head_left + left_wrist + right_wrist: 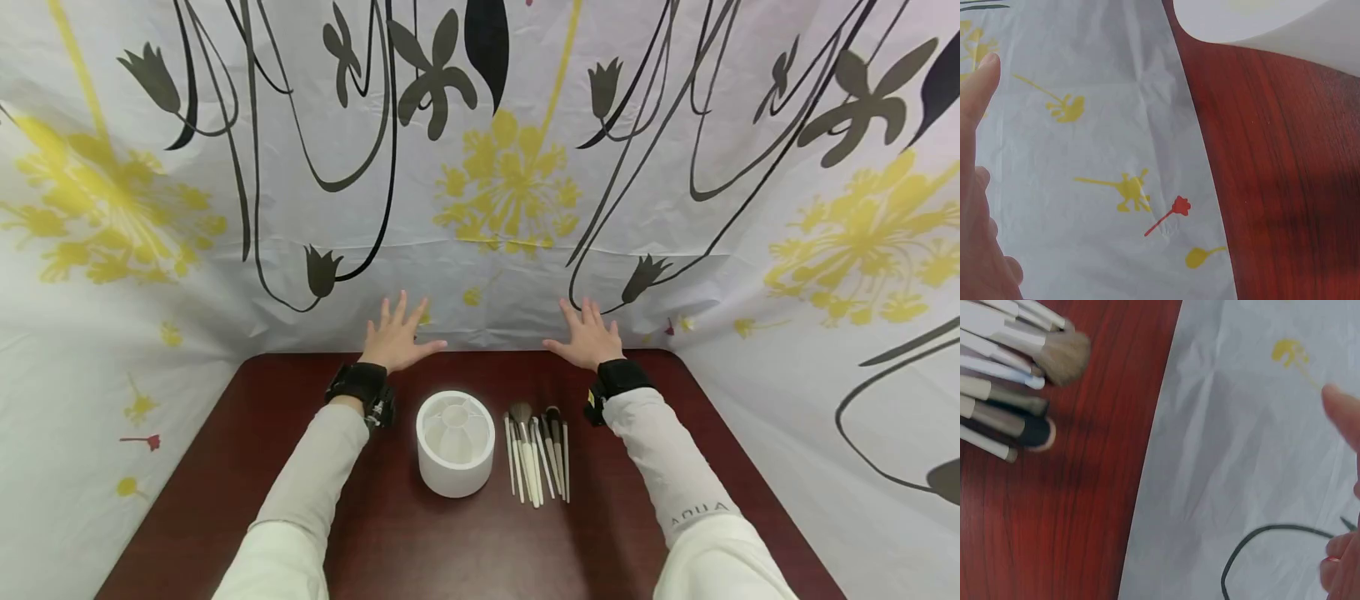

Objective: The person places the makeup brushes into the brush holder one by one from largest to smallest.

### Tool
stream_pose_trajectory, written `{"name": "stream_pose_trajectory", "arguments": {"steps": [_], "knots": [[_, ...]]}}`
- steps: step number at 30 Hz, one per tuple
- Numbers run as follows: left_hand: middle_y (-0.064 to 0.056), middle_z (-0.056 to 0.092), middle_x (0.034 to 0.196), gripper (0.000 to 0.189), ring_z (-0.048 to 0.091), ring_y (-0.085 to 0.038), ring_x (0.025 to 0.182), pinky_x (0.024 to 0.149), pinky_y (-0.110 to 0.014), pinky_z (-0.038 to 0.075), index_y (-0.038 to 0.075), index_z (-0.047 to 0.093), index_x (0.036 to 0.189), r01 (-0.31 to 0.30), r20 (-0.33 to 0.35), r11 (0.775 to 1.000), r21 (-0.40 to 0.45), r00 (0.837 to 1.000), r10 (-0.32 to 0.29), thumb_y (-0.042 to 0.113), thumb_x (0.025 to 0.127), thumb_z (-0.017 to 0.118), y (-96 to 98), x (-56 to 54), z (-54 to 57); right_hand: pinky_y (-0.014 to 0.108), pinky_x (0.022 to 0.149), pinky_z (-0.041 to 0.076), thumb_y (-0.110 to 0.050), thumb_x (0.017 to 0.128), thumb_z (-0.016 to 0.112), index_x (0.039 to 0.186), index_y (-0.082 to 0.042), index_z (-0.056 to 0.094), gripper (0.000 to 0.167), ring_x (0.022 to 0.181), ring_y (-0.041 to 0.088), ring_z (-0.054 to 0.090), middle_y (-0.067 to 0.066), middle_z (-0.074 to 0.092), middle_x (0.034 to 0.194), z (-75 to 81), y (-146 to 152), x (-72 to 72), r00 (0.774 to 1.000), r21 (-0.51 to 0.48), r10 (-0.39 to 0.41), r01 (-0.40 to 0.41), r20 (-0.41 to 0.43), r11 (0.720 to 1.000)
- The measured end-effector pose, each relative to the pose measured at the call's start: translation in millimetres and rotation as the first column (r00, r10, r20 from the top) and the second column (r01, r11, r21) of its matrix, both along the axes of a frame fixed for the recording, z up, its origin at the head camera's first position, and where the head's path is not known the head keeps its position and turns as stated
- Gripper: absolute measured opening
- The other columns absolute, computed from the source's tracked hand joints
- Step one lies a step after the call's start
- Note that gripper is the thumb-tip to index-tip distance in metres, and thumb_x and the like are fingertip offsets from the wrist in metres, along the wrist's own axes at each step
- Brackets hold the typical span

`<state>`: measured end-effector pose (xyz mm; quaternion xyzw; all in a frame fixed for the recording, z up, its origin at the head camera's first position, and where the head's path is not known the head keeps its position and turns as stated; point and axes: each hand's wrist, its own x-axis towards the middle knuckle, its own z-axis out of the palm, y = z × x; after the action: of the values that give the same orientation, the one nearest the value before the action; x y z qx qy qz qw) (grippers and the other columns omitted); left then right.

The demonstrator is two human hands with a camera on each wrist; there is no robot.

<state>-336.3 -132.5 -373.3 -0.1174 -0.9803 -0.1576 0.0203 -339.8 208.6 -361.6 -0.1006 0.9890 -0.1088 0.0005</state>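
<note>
Both hands hold nothing. My left hand is spread at the table's far edge, behind and left of a white round holder with dividers inside. At the same edge, further right, my right hand has its fingers spread too. Between the forearms, right of the holder, several makeup brushes lie side by side with their bristles pointing away from me. The right wrist view shows a fluffy brown brush head among smaller ones. Part of the holder's wall appears in the left wrist view.
The dark red wooden table carries the holder and brushes. A white sheet with yellow, grey and black flower prints hangs behind the table and along both sides. Each wrist wears a black strapped camera, such as the left one.
</note>
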Motion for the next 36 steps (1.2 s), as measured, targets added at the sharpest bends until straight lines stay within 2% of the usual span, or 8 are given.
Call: {"name": "stream_pose_trajectory", "arguments": {"steps": [4,7,9,13,16,19,27,36], "knots": [[-0.012,-0.01,0.151,0.091,-0.01,-0.041,0.135,0.099,-0.066,0.008,0.028,0.001,0.146,0.03,0.001,0.999,0.032,1.0,-0.03,0.073,0.077,0.041,-2.2,4.1,-0.2,0.061,0.091,0.031,-0.053,0.086,0.049,0.147,-0.015,0.007,0.083,0.132,0.043,0.016,0.027,0.002,0.148,-5.4,-2.5,7.0,0.999,-0.041,0.022,-0.023,-0.023,0.999],[-0.011,-0.01,0.152,0.091,-0.002,-0.042,0.135,0.098,-0.065,0.016,0.029,0.001,0.146,0.05,-0.022,0.996,0.069,0.999,-0.048,0.072,0.077,0.042,-2.4,6.9,-2.7,0.059,0.082,0.04,-0.05,0.087,0.051,0.147,-0.012,0.011,0.081,0.128,0.045,0.025,0.028,0.006,0.147,-11.7,-6.2,13.4,0.998,-0.051,0.044,-0.046,-0.036,0.998],[-0.012,-0.008,0.152,0.091,0.009,-0.043,0.134,0.096,-0.064,0.024,0.029,0.002,0.146,0.063,-0.036,0.993,0.104,0.998,-0.06,0.071,0.077,0.044,-1.6,9.6,-4.3,0.058,0.082,0.04,-0.047,0.087,0.052,0.146,-0.009,0.014,0.08,0.126,0.046,0.028,0.029,0.012,0.146,-16.7,-9.4,18.0,0.997,-0.053,0.062,-0.064,-0.046,0.997],[-0.013,-0.001,0.152,0.09,0.022,-0.042,0.131,0.094,-0.063,0.028,0.028,0.005,0.146,0.094,-0.046,0.984,0.15,0.995,-0.088,0.067,0.078,0.049,1.3,16.2,-6.6,0.056,0.084,0.04,-0.045,0.087,0.054,0.143,-0.004,0.022,0.076,0.125,0.043,0.032,0.027,0.023,0.144,-26.8,-16.0,27.4,0.995,-0.048,0.083,-0.086,-0.063,0.995],[-0.012,0.005,0.152,0.088,0.019,-0.039,0.133,0.097,-0.062,0.025,0.024,0.012,0.147,0.122,-0.052,0.983,0.14,0.992,-0.116,0.063,0.079,0.053,2.1,20.2,-8.0,0.054,0.084,0.042,-0.043,0.087,0.055,0.141,-0.002,0.026,0.074,0.124,0.04,0.035,0.025,0.031,0.141,-35.1,-19.7,31.7,0.992,-0.047,0.095,-0.099,-0.084,0.994],[-0.012,0.007,0.152,0.088,0.016,-0.037,0.135,0.095,-0.061,0.029,0.021,0.016,0.146,0.154,-0.045,0.981,0.118,0.988,-0.15,0.064,0.078,0.052,1.3,22.5,-9.6,0.052,0.082,0.044,-0.041,0.087,0.056,0.14,-0.001,0.028,0.072,0.122,0.038,0.038,0.024,0.036,0.137,-44.1,-22.0,34.0,0.99,-0.051,0.101,-0.107,-0.102,0.993],[-0.007,0.018,0.15,0.092,0.021,-0.034,0.134,0.096,-0.056,0.032,0.02,0.018,0.146,0.234,-0.042,0.968,0.088,0.972,-0.231,0.07,0.075,0.049,-0.7,30.1,-16.2,0.049,0.081,0.045,-0.035,0.086,0.059,0.136,0.0,0.034,0.066,0.116,0.036,0.044,0.023,0.044,0.13,-68.1,-27.9,40.3,0.986,-0.101,0.127,-0.138,-0.107,0.985],[-0.007,0.025,0.148,0.094,0.022,-0.031,0.134,0.101,-0.053,0.027,0.015,0.021,0.145,0.309,-0.066,0.946,0.097,0.951,-0.304,0.068,0.074,0.053,0.2,35.8,-22.6,0.043,0.074,0.048,-0.026,0.085,0.061,0.131,0.003,0.039,0.058,0.105,0.035,0.053,0.023,0.051,0.121,-81.8,-35.7,52.5,0.977,-0.136,0.179,-0.195,-0.119,0.971]]}}
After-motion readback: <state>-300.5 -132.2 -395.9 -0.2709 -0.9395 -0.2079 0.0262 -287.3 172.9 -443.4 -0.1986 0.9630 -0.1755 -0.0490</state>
